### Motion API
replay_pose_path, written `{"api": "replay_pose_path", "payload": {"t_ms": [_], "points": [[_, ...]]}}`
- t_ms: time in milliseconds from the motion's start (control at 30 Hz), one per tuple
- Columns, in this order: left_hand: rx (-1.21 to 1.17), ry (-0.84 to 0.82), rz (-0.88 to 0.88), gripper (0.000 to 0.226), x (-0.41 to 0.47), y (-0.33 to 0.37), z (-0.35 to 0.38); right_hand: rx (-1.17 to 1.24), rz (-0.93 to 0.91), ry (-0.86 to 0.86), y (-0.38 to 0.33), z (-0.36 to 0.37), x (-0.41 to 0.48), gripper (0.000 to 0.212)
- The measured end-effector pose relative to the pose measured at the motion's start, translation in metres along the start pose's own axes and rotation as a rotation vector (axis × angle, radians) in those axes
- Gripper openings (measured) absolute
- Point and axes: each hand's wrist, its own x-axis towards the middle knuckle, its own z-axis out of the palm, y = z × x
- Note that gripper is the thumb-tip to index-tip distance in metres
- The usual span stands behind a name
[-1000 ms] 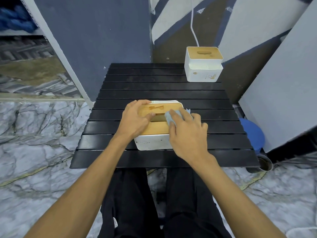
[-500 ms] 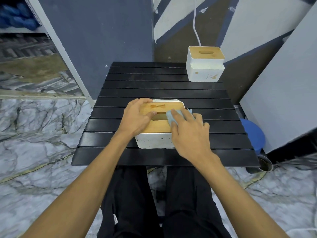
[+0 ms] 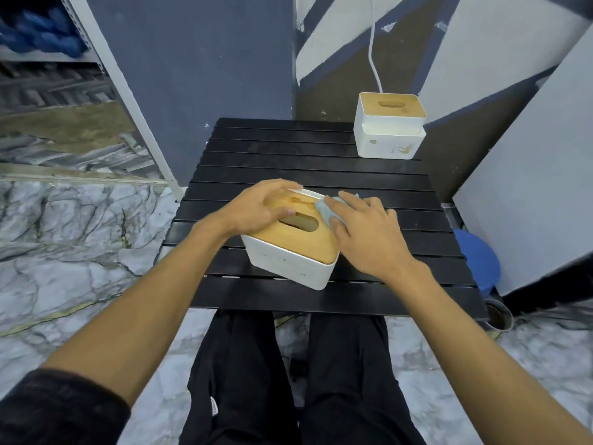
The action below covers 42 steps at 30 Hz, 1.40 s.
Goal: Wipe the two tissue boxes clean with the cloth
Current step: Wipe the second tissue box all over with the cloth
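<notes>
Our left hand (image 3: pixel 260 207) lies flat, fingers straight, on the near tissue box (image 3: pixel 288 261). The box's long axis slants from under that palm toward near-right, one corner pointing at us. Our right hand (image 3: pixel 365 232) presses the cloth (image 3: pixel 323 211) with straight fingers against the box's right end. The far tissue box (image 3: pixel 385 142) stands well beyond the right hand.
</notes>
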Motion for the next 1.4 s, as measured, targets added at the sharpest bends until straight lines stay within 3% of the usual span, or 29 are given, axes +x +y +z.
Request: {"api": "replay_pose_path", "payload": {"t_ms": [67, 167, 267, 333, 433, 700, 933, 1067, 1267, 1400], "points": [[0.057, 0.040, -0.027, 0.065, 0.005, 0.005, 0.000, 0.000, 0.032, 0.011, -0.003, 0.001, -0.007, 0.045], [0.160, 0.257, -0.099, 0.079, 0.007, 0.017, 0.010, -0.032, 0.150, 0.053, -0.020, 0.004, -0.020, 0.045], [0.148, 0.481, -0.171, 0.068, 0.000, 0.022, 0.031, -0.049, 0.261, 0.100, -0.037, 0.009, -0.029, 0.045], [0.069, 0.535, -0.225, 0.061, -0.006, 0.021, 0.047, -0.035, 0.296, 0.108, -0.045, 0.010, -0.032, 0.044], [-0.054, 0.531, -0.254, 0.056, -0.011, 0.020, 0.058, -0.034, 0.284, 0.099, -0.050, 0.011, -0.038, 0.043], [-0.030, 0.400, -0.156, 0.048, -0.006, 0.017, 0.043, -0.027, 0.065, 0.068, -0.043, 0.012, -0.067, 0.050], [0.003, 0.329, -0.045, 0.046, -0.010, 0.023, 0.042, -0.067, 0.047, 0.115, -0.038, 0.018, -0.029, 0.042], [-0.043, 0.360, -0.074, 0.045, -0.009, 0.024, 0.042, -0.040, 0.050, 0.104, -0.037, 0.022, -0.008, 0.042], [-0.036, 0.348, -0.076, 0.046, -0.011, 0.027, 0.041, 0.006, 0.066, 0.140, -0.043, 0.022, -0.054, 0.046], [-0.001, 0.308, -0.052, 0.043, -0.012, 0.025, 0.038, 0.029, 0.094, 0.113, -0.039, 0.023, -0.011, 0.041]]}}
